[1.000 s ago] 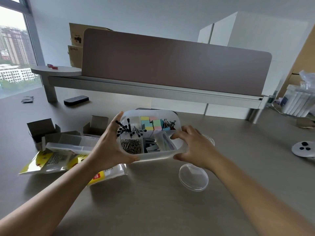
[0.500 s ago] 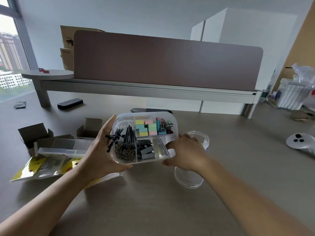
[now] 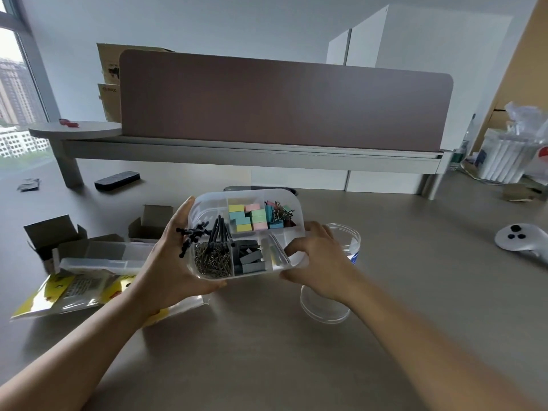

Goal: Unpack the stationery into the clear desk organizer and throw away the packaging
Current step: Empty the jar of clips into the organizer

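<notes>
Here both hands' grip, left hand (image 3: 175,271) and right hand (image 3: 318,261), clasps the clear organizer (image 3: 219,203).

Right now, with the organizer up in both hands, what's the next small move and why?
Probably set the clear desk organizer down level on the desk. The left hand and right hand hold it tilted, black pins are poking over its left rim, and empty yellow bags and open cardboard boxes still need binning.

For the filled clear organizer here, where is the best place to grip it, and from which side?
Grip the clear organizer at its two short ends, coming in from both sides, as the left hand and right hand do now. It is wide, open-topped and full of loose pieces, so two end grips probably keep it level.
</notes>
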`<control>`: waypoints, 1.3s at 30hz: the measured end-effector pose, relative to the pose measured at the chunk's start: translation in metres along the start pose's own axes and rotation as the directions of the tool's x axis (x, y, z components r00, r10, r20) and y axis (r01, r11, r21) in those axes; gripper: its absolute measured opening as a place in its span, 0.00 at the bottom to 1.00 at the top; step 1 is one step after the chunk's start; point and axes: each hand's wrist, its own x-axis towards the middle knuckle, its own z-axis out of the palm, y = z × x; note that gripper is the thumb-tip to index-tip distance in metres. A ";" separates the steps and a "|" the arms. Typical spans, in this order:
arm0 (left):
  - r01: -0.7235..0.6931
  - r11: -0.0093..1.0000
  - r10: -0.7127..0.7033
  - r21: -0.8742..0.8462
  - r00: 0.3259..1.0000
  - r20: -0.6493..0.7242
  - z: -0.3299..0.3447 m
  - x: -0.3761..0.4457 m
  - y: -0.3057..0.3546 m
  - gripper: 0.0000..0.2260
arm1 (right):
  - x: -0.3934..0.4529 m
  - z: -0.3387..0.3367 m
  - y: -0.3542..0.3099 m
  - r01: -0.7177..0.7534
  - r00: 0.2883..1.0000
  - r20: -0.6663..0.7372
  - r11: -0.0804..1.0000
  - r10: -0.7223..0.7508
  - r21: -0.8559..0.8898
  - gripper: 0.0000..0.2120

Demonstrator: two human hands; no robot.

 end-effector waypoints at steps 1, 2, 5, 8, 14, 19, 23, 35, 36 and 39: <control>0.028 0.999 -0.028 -0.026 1.000 -0.005 0.000 0.000 0.001 0.51 | -0.002 0.000 0.001 0.002 1.000 -0.029 0.998 0.000 0.060 0.16; 0.051 0.998 -0.052 -0.037 0.999 -0.006 0.000 0.000 0.003 0.49 | -0.003 -0.001 0.002 0.002 0.999 -0.053 0.994 0.004 0.114 0.15; 0.096 0.995 -0.096 -0.027 0.995 -0.016 0.001 0.003 0.007 0.48 | -0.007 -0.002 0.004 -0.006 0.994 -0.102 0.969 0.032 0.245 0.11; 0.104 0.994 -0.104 -0.021 0.994 -0.016 0.001 0.003 0.008 0.47 | -0.008 -0.003 0.007 0.000 0.992 -0.119 0.960 0.035 0.281 0.09; 0.166 0.986 -0.166 -0.006 0.985 -0.043 0.001 0.005 0.009 0.51 | -0.004 -0.012 0.007 0.038 0.971 -0.234 0.928 0.053 0.370 0.05; 0.280 0.958 -0.280 -0.068 0.960 -0.002 0.001 0.013 0.011 0.55 | 0.014 -0.026 0.000 0.146 0.924 -0.374 0.832 0.078 0.535 0.08; 0.343 0.927 -0.339 -0.155 0.939 0.053 -0.001 0.024 0.010 0.52 | 0.042 -0.029 -0.012 0.174 0.888 -0.450 0.838 0.092 0.517 0.07; 0.478 0.839 -0.427 -0.261 0.875 0.230 -0.009 0.044 -0.016 0.45 | 0.092 -0.013 -0.005 -0.153 0.981 -0.076 0.949 0.180 0.277 0.22; 0.488 0.832 -0.433 -0.265 0.869 0.240 -0.009 0.045 -0.016 0.43 | 0.092 -0.012 -0.004 -0.166 0.984 -0.013 0.947 0.177 0.276 0.23; 0.530 0.808 -0.472 -0.258 0.844 0.255 -0.008 0.049 -0.018 0.42 | 0.091 -0.011 0.001 -0.216 0.969 0.174 0.941 0.174 0.261 0.29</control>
